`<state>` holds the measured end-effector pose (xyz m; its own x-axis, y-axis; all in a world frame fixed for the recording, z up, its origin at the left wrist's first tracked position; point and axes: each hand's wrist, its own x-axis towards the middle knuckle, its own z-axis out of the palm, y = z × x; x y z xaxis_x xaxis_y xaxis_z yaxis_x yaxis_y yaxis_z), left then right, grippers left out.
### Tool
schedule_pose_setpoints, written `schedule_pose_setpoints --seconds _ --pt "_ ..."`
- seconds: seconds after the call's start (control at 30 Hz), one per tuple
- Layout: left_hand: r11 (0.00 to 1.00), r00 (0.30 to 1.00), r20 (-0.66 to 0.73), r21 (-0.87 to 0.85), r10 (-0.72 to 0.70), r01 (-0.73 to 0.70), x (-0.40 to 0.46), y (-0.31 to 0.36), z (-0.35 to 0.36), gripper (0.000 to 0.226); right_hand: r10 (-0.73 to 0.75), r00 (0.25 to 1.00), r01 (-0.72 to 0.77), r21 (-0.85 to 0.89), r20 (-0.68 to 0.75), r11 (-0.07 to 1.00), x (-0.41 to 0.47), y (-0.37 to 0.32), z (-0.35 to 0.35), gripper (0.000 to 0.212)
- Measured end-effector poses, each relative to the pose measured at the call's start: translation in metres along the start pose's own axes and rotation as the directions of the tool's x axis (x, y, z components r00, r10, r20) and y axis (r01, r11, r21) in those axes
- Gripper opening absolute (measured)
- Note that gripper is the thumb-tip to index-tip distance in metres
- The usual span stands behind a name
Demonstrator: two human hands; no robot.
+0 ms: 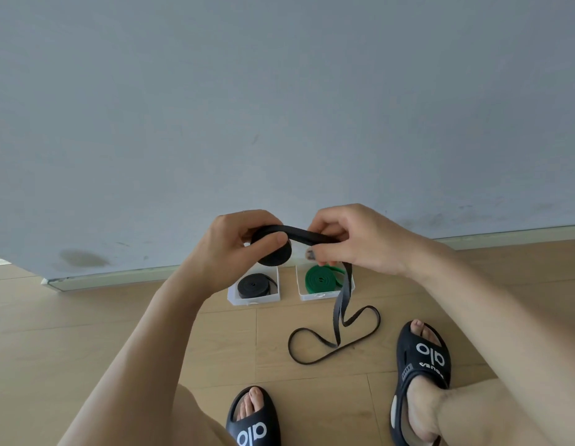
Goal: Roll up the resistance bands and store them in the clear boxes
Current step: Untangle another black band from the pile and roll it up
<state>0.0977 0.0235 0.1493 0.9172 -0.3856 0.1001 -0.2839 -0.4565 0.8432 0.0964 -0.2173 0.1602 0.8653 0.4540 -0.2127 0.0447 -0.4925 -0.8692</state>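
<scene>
My left hand (238,246) grips a partly rolled coil of a black resistance band (277,255), thumb across its face. My right hand (353,239) pinches the band's free strands just right of the coil. From there the band hangs down and its loose loop (334,339) lies curled on the wood floor. Below my hands two clear boxes stand by the wall: the left box (232,296) holds a rolled black band (254,285), the right box (303,296) holds a rolled green band (321,280).
A grey wall with a pale baseboard (119,278) rises right behind the boxes. My two feet in black slides (421,358) stand on the wood floor near the loose loop. My knees fill the lower edge of the view.
</scene>
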Motion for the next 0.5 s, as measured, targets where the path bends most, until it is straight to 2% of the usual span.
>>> schedule_pose_setpoints --seconds 0.1,0.2,0.4,0.5 --pt "0.997 0.999 -0.019 -0.060 -0.042 0.041 0.000 0.000 -0.001 0.010 -0.068 0.996 0.062 -0.114 -0.051 0.992 -0.002 -0.003 0.003 0.010" --pt "0.993 0.998 -0.038 -0.107 -0.058 0.053 0.001 0.002 0.000 0.011 -0.040 0.997 0.032 -0.106 -0.072 0.994 -0.001 -0.004 0.007 0.013" --pt "0.977 0.992 -0.122 -0.214 -0.044 0.017 0.003 0.005 0.000 0.013 0.021 0.994 0.000 0.179 -0.111 0.984 0.001 -0.012 0.019 0.024" --pt "0.969 0.992 -0.118 -0.245 -0.055 0.024 0.001 0.008 0.000 0.015 0.002 0.996 0.019 0.245 -0.087 0.969 0.002 -0.015 0.019 0.024"
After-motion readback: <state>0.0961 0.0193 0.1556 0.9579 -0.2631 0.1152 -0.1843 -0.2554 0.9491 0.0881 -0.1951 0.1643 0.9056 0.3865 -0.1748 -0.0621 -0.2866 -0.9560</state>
